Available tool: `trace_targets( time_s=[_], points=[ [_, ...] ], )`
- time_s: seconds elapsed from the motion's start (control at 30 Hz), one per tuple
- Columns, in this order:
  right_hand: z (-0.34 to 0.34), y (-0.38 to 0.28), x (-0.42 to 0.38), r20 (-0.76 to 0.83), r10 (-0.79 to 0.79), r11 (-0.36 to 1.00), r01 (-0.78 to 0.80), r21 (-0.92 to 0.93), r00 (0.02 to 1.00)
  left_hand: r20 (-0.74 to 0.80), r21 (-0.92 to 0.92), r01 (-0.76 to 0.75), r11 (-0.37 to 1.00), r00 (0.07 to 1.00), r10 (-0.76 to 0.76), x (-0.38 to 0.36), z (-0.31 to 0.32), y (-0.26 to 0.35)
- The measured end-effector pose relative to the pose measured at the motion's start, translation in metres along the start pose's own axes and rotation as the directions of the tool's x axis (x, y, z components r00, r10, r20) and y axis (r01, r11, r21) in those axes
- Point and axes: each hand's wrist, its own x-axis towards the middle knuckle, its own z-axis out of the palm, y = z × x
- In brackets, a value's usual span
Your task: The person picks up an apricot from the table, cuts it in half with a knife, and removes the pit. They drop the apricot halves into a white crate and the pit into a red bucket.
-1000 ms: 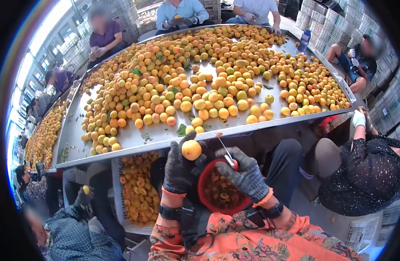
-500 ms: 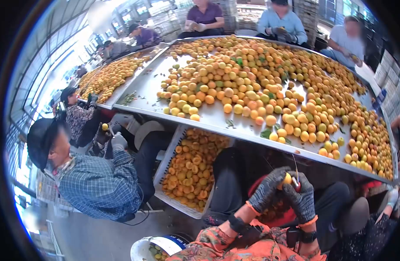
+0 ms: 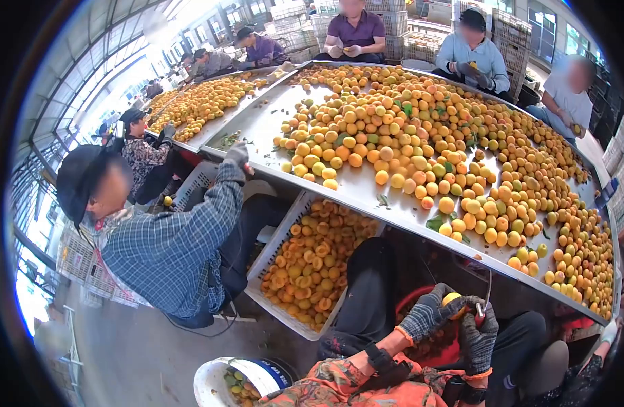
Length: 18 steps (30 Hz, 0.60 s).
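My left hand [image 3: 428, 315], in a grey and black glove with an orange cuff, is closed around a yellow-orange apricot [image 3: 451, 299]. Just beside it, my right hand [image 3: 479, 340], in a matching glove, grips a small red-handled tool [image 3: 480, 313]; its working end is hard to make out. A thin pale cord or wire [image 3: 488, 285] rises by that tool toward the table edge. Below both hands, between my knees, is a red tub [image 3: 449, 355] with dark orange bits inside.
A metal sorting table [image 3: 268, 150] piled with apricots [image 3: 393, 129] lies ahead. A white crate of halved apricots [image 3: 257, 288] stands left of my knee, near a white bucket [image 3: 206, 380]. A co-worker in a checked shirt [image 3: 169, 251] sits at left; others sit around the table.
My hands have moved down and slightly apart, with the apricot still in the left. The co-worker at left has raised a gloved hand to the table edge. The view has shifted.
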Motion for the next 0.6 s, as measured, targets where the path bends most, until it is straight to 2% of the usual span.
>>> trace_targets(
  time_s=[0.03, 0.1, 0.13, 0.17, 0.2, 0.23, 0.27, 0.3, 0.33, 0.4, 0.47, 0.53, 0.57, 0.6],
  points=[
    [0.003, -0.005, -0.001, -0.036, 0.000, 0.991, 0.005, 0.137, 0.999, 0.004, -0.002, 0.000, 1.000, 1.000, 0.000, -0.001, -0.001, -0.001],
    [0.011, -0.020, 0.002, -0.081, 0.062, 0.987, -0.049, 0.152, 0.995, -0.030, -0.181, -0.083, 0.980, 0.996, 0.079, -0.003, 0.001, -0.009],
    [0.008, -0.030, 0.000, -0.141, 0.133, 0.981, -0.109, 0.161, 0.981, -0.081, -0.212, -0.238, 0.948, 0.971, 0.226, -0.006, -0.003, 0.003],
    [0.004, -0.032, -0.002, -0.125, 0.177, 0.973, -0.154, 0.175, 0.976, -0.031, -0.283, -0.198, 0.938, 0.980, 0.197, -0.015, -0.006, 0.012],
    [0.001, -0.027, 0.000, -0.107, 0.221, 0.962, -0.199, 0.188, 0.969, -0.045, -0.109, -0.288, 0.951, 0.958, 0.285, -0.017, -0.010, 0.021],
    [-0.001, -0.023, 0.001, -0.078, 0.285, 0.920, -0.250, 0.302, 0.955, -0.087, -0.224, -0.318, 0.921, 0.948, 0.306, -0.020, -0.009, 0.026],
    [-0.005, -0.016, -0.004, -0.034, 0.327, 0.861, -0.283, 0.423, 0.945, -0.089, -0.243, -0.310, 0.919, 0.951, 0.297, -0.022, -0.006, 0.025],
    [-0.006, -0.014, -0.006, -0.033, 0.305, 0.879, -0.269, 0.393, 0.952, -0.102, -0.009, -0.407, 0.914, 0.909, 0.404, -0.020, -0.011, 0.026],
    [-0.007, -0.012, -0.007, -0.020, 0.280, 0.895, -0.253, 0.368, 0.960, -0.122, 0.106, -0.422, 0.901, 0.893, 0.433, -0.020, -0.013, 0.027],
    [-0.011, -0.004, -0.010, 0.014, 0.281, 0.899, -0.268, 0.345, 0.960, -0.095, 0.261, -0.500, 0.826, 0.838, 0.538, -0.019, -0.016, 0.031],
    [-0.013, -0.001, -0.011, 0.082, 0.273, 0.879, -0.283, 0.385, 0.959, -0.066, 0.261, -0.518, 0.814, 0.832, 0.551, -0.015, -0.016, 0.029],
    [-0.011, -0.012, -0.010, 0.087, 0.289, 0.856, -0.298, 0.423, 0.953, -0.104, 0.003, -0.442, 0.897, 0.892, 0.440, -0.017, -0.014, 0.029],
    [-0.010, -0.016, -0.009, 0.106, 0.293, 0.832, -0.308, 0.462, 0.950, -0.100, 0.003, -0.438, 0.899, 0.895, 0.436, -0.016, -0.013, 0.026],
    [-0.008, -0.010, -0.011, 0.104, 0.297, 0.829, -0.311, 0.465, 0.949, -0.086, -0.247, -0.403, 0.881, 0.915, 0.395, -0.015, -0.012, 0.020]
  ],
)
